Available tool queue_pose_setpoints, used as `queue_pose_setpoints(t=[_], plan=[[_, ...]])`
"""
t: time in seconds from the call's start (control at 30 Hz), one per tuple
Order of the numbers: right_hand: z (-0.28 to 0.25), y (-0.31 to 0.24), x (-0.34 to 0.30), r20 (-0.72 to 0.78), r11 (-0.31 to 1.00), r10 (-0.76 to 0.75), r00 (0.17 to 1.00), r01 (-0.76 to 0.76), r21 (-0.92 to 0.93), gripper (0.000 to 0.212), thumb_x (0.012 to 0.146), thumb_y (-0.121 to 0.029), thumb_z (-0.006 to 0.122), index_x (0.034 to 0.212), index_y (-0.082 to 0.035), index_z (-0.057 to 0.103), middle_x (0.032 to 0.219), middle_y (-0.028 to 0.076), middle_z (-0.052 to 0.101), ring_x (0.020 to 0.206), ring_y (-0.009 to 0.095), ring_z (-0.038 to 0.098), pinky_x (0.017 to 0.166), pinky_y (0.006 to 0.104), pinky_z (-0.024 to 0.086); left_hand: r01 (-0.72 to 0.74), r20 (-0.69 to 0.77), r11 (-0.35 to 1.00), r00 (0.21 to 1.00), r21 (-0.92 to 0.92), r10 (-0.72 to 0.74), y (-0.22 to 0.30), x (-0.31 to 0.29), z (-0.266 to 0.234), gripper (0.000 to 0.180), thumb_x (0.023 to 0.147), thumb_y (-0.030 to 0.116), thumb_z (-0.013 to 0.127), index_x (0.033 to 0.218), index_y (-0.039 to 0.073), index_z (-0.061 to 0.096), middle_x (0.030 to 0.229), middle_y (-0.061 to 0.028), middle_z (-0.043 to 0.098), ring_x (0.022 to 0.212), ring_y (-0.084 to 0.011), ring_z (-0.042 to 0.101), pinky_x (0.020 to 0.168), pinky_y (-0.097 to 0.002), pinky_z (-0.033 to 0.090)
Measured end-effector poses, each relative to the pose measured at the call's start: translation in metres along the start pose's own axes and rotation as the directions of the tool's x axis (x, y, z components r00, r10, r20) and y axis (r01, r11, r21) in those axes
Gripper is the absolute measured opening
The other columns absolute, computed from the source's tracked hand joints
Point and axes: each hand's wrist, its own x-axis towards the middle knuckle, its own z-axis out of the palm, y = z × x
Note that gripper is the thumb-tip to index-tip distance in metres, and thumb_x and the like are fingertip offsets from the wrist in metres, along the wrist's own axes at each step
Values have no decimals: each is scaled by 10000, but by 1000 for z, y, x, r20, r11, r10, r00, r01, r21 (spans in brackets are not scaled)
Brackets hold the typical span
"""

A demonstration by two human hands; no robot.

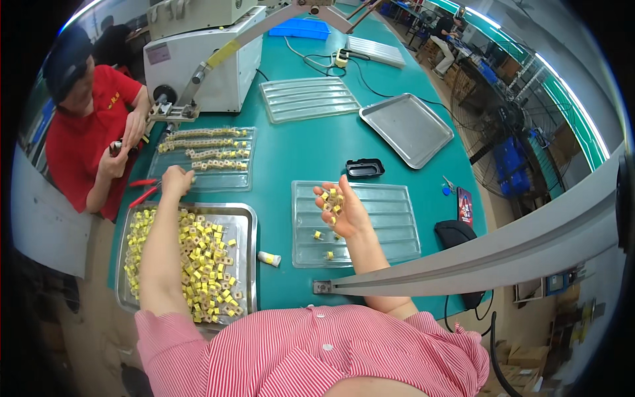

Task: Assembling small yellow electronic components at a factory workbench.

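My left hand (177, 180) is at the near edge of a clear ribbed plastic tray (228, 178). Its fingers are pinched together; whatever sits at their tips is too small to make out. Rows of small yellow-and-tan coil components (215, 143) lie in that tray's grooves. Palm up, my right hand (354, 218) cups several loose coil components (332, 200) above a second clear ribbed tray (390, 225). Two or so single coil components (329, 255) rest in this second tray. Under my left forearm, a metal tray (252, 264) holds a heap of the same components.
Red-handled pliers (144, 192) lie beside my left hand. A co-worker in red (92, 139) works at the left, near a white machine (205, 73). A black plastic box (364, 168), an empty metal tray (407, 129) and a grey metal beam (476, 258) are to the right.
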Motion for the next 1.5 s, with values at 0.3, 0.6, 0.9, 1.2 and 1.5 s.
queue_pose_setpoints(t=[0.3, 0.6, 0.9, 1.2, 1.5], plan=[[-12, 2, 10, 120, 958, 98, 988, -127, 256, 440, 835, -449, 430, 998, -40, 431, 965, 141, 513, 667, 172, 539, 323, 188, 284, -642, -112, 739, 765, -203, 634, 90, -90, 45, 243, 701, 166, 626, 880, 18, 553, 709, -124, 561, 635, -267, 553, 597, -339, 443], [-8, -4, 7, 20, 937, -50, 999, 40, 348, 404, 813, -454, 469, 872, -55, 499, 889, 120, 559, 853, 242, 570, 599, 337, 523, -947, 233, 299, 319, 117, 919, 122, -168, 111, 192, 641, 213, 642, 769, 82, 584, 777, -57, 541, 791, -215, 523, 712, -346, 360], [-13, 1, 7, 40, 990, -29, 999, 23, 140, 347, 820, -404, 487, 799, -65, 555, 857, 75, 570, 830, 219, 572, 593, 339, 525, -929, 248, 360, 369, 84, 896, 120, -176, 114, 155, 656, 132, 598, 778, 46, 555, 796, -92, 522, 799, -239, 524, 678, -358, 414], [-1, 5, -4, 79, 1000, -23, 997, 23, 2, 247, 793, -254, 582, 952, -76, 518, 873, 62, 552, 782, 202, 568, 637, 366, 513, -932, 52, 360, 361, 27, 931, 114, -178, 116, 184, 600, 51, 577, 775, 50, 521, 788, -97, 506, 765, -266, 502, 682, -370, 419], [-4, 8, -4, 192, 999, -47, 980, 44, 19, 220, 789, -215, 585, 955, -80, 535, 882, 63, 571, 770, 199, 585, 676, 387, 501, -954, 32, 298, 297, -28, 954, 105, -176, 124, 162, 641, 26, 497, 803, 38, 498, 776, -108, 488, 762, -266, 496, 678, -359, 414]])
